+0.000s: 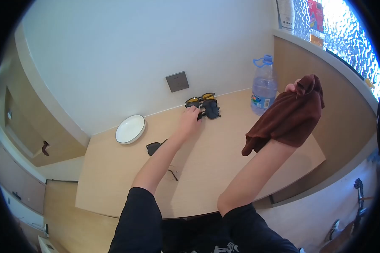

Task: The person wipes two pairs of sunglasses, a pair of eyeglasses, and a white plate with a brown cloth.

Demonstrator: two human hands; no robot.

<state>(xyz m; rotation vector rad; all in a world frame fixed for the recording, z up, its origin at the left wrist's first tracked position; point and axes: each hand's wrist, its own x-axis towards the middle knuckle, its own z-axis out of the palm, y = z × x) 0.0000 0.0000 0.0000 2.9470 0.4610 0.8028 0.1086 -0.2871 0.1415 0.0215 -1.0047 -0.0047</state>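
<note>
My left hand reaches to the back of the table, its fingers closed on a pair of dark sunglasses that they partly hide. Against the wall behind it lie yellow-lensed glasses, with more dark-lensed sunglasses just to the right. A brown cloth hangs over my right hand, raised above the table's right side; only fingertips show at the cloth's upper edge, gripping it. Beside my left forearm are another pair of dark sunglasses and thin-framed glasses, both partly covered by the arm.
On the wooden table, a white dark-rimmed dish stands at the back left. A large blue-capped water bottle is at the back right, close to the cloth. A wall socket and a low partition border the table.
</note>
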